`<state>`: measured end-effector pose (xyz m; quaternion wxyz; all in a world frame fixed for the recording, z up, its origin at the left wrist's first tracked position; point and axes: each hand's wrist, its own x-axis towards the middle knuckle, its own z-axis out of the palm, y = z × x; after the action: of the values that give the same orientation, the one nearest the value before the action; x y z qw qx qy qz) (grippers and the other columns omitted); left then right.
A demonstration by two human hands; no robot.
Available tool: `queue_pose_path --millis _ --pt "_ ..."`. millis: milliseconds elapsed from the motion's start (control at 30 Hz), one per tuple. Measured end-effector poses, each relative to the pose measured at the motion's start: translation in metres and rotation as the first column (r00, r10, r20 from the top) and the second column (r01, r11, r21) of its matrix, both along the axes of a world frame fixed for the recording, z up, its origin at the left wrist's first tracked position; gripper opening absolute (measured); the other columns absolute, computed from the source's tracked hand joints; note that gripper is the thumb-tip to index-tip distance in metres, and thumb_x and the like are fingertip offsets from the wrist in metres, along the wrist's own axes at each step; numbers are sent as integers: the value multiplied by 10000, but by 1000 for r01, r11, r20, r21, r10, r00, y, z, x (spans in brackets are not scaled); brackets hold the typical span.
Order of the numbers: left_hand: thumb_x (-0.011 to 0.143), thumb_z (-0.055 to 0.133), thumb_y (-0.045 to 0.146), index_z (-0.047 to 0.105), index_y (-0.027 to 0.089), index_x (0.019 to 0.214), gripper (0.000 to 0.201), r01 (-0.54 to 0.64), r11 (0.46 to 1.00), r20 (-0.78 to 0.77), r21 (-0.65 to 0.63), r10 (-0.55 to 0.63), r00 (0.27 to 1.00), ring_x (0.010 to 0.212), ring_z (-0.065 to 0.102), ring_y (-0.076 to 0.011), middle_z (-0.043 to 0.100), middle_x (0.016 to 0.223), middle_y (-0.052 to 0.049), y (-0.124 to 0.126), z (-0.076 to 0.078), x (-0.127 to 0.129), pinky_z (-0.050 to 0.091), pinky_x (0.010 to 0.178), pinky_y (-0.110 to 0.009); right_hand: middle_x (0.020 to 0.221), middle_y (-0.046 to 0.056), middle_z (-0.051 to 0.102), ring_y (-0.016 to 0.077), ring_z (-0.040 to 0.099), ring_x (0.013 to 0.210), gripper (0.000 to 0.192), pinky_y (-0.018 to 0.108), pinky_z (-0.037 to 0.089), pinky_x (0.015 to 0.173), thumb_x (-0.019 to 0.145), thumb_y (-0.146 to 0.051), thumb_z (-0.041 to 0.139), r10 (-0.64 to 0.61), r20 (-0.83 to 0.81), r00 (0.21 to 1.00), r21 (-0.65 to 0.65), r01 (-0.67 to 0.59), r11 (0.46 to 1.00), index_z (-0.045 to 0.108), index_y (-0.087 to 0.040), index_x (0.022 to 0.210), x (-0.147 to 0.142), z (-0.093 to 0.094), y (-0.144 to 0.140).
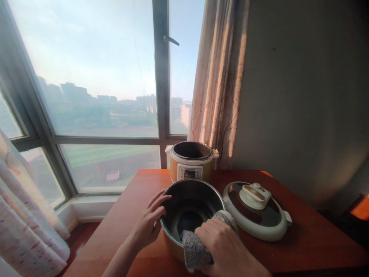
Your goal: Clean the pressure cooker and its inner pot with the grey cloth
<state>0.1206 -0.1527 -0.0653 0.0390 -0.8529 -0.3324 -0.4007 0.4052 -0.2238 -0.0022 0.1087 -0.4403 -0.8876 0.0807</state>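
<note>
In front of me on the table stands a round inner pot (187,198) with a dark inside and a tan outside. My left hand (151,221) grips its left rim, fingertips over the edge and the rest against the outer wall. A grey speckled cloth (196,250) is bunched in my right hand (220,242), closed over the pot's front right rim. Part of the cloth hangs over the near wall and another part shows at the right rim. The thumb of my right hand is mostly hidden.
Behind the pot stands an electric pressure cooker body (188,163), its top uncovered. The cooker lid (256,211) lies on the right of the reddish wooden table (115,234). Windows (100,96) and curtains (216,84) border the far side; a wall (294,100) is at right.
</note>
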Motion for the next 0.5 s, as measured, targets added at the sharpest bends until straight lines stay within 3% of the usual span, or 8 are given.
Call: queue_pose_path --millis 133,300,400,500 --pt "872 483 82 592 204 780 188 -4 999 39 -49 6 999 1404 477 -300 593 1430 -138 21 8 -8 533 1033 -479 1002 3 698 235 610 934 346 336 344 807 730 -433 819 34 18 999 -3 -34 999 631 -228 938 -1 1 -3" --pt "870 570 125 633 214 790 135 -15 993 48 -119 21 999 1320 570 -298 686 1303 -127 34 13 -7 558 999 -473 1018 10 701 237 614 944 351 334 350 808 732 -441 816 34 5 999 -5 -34 999 636 -229 946 -4 3 -3" --pt "896 569 155 659 210 889 105 -83 987 62 -136 92 994 1324 568 -306 604 1420 -148 30 9 -7 557 998 -462 1012 8 701 240 612 942 351 332 347 806 722 -440 817 28 -2 1000 -4 -28 1000 635 -228 935 -4 3 -2" --pt "911 534 143 661 230 1099 243 -97 987 77 -127 107 991 1260 622 -284 572 1448 -160 21 3 -10 581 958 -415 986 11 699 242 606 924 346 333 342 795 710 -443 812 23 -3 1000 15 -23 1000 627 -223 903 -5 1 -1"
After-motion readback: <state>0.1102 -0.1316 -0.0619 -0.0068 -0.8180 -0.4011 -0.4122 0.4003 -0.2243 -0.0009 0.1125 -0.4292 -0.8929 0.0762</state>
